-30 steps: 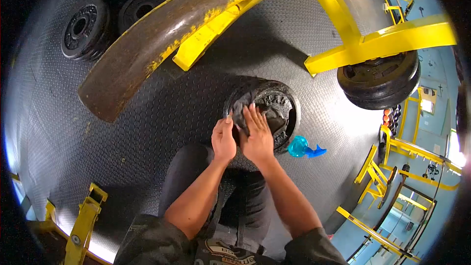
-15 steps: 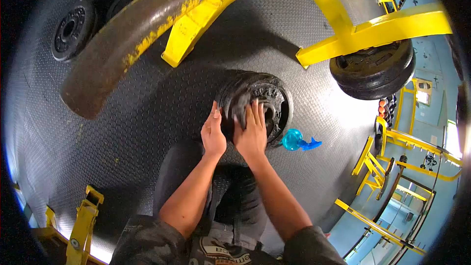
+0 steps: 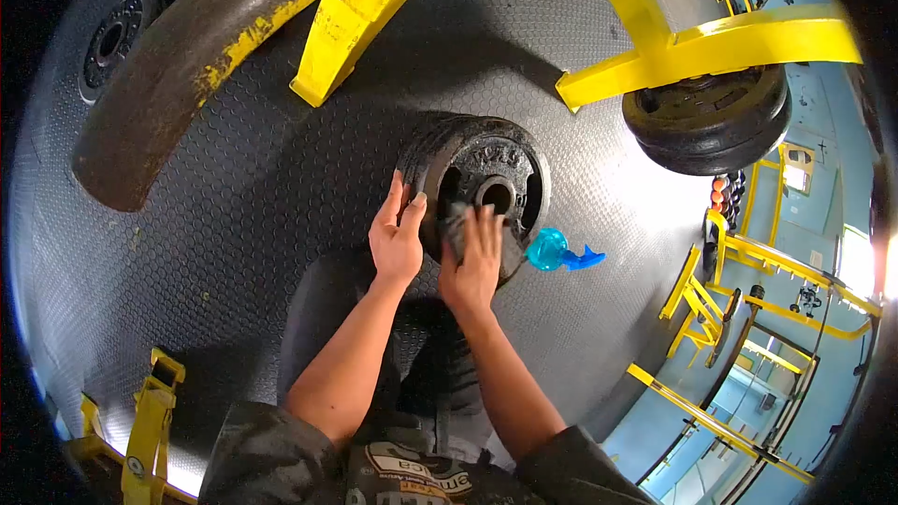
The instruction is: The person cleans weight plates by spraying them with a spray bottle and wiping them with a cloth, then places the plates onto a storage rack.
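Note:
A black weight plate [image 3: 496, 154] with a round centre hole and slots lies on top of a stack of plates on the floor. My left hand [image 3: 397, 238] grips the stack's left side, thumb at the rim and fingers along the edge. Over the lower face of the top plate, my right hand [image 3: 474, 257] presses a dark grey cloth [image 3: 456, 227]; its fingers are slightly blurred and the cloth is partly hidden beneath them. Just right of the stack is a translucent turquoise spray bottle [image 3: 547, 250] with a blue trigger head [image 3: 586, 258].
A yellow frame [image 3: 346, 33] with a worn dark padded roll [image 3: 178, 75] spans the upper left. More plates [image 3: 112, 47] lie beyond it. At upper right, plates [image 3: 706, 122] hang on another yellow frame [image 3: 739, 51]. Yellow racks [image 3: 702, 309] stand along the right.
My right hand and the cloth have moved down the plate's face, uncovering the centre hole. My left hand stays at the rim. The whole view has shifted slightly.

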Demonstrator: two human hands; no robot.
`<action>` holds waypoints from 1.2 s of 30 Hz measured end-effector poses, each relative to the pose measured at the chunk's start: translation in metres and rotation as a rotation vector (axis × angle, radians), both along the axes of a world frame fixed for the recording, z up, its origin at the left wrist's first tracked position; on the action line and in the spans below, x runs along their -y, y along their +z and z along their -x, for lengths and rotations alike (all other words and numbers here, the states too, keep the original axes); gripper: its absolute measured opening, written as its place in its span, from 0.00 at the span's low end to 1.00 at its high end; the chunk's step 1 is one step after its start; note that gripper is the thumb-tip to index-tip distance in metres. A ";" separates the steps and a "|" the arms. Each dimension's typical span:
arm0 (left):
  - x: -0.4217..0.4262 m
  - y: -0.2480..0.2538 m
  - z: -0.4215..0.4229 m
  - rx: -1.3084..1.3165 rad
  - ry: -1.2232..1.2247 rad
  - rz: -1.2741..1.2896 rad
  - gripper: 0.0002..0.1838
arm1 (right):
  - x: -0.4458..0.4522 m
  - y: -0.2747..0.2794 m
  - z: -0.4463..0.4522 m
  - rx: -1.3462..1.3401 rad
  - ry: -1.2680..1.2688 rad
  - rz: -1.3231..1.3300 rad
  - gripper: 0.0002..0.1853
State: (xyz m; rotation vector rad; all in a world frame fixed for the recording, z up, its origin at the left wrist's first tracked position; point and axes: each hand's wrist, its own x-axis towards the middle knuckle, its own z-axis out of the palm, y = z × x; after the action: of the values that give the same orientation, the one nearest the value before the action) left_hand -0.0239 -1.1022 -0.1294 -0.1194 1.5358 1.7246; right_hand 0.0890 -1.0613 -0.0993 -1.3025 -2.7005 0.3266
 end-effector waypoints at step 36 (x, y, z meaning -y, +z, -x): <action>-0.005 0.070 -0.068 -1.399 -1.133 0.703 0.56 | -0.067 0.031 -0.115 -0.700 -0.558 0.117 0.20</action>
State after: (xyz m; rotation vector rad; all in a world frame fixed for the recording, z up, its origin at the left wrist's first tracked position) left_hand 0.0442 -1.0975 -0.0594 1.5594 2.2934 0.1126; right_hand 0.2038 -0.9943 -0.0684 -1.5339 -1.6999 0.7114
